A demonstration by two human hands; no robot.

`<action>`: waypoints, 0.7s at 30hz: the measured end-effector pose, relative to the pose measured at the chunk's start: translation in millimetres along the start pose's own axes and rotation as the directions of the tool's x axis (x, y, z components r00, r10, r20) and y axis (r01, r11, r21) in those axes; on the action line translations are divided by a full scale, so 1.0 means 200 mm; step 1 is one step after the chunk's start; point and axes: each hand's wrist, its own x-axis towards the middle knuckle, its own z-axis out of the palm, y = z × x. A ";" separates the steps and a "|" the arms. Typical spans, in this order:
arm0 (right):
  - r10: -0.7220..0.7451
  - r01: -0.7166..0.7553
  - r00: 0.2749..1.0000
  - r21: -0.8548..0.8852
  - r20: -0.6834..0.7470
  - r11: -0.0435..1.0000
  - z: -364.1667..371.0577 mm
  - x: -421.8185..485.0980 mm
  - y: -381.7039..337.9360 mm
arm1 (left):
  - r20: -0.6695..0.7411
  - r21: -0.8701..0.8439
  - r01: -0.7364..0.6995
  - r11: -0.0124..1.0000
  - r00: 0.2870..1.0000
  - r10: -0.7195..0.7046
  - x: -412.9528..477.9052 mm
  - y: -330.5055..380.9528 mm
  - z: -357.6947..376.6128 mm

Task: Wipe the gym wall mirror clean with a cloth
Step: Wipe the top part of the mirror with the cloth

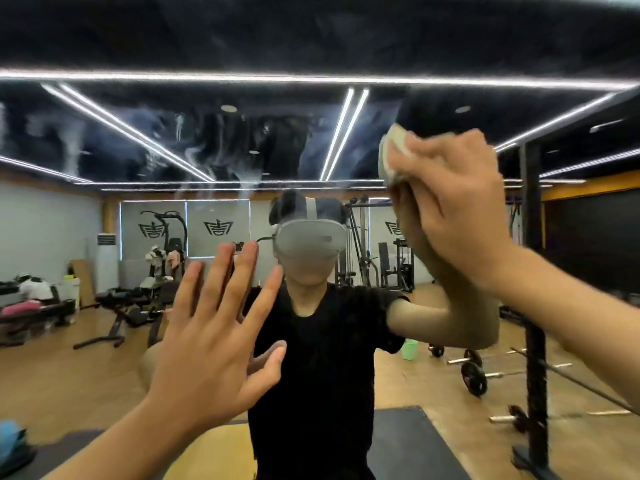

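While the left hand (214,344) is held low and left of centre, fingers straight and spread, palm toward the wall mirror (346,46), the right hand (453,209) is at the upper right of the frame, pressing a pale cloth (391,157) to the glass. Its fingers, blurred, lie nearly straight over the wad, not curled round it. Whitish streaks (69,147) smear the mirror across the upper left and centre. A green container (410,349) shows reflected right of centre.
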 end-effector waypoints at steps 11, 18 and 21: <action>-0.628 0.624 0.765 0.076 0.145 0.778 -0.08 0.14 0.29 | -0.002 0.025 0.002 1.000 1.000 -0.002 -0.01 0.02 0.00; -0.101 0.102 0.995 0.035 -0.010 0.994 0.10 0.21 0.07 | -0.009 0.011 0.006 1.000 1.000 -0.006 -0.01 0.01 0.00; -0.348 0.325 0.934 0.209 0.083 0.922 0.07 -0.15 -0.16 | -0.010 0.007 0.009 1.000 1.000 -0.009 -0.02 0.01 0.00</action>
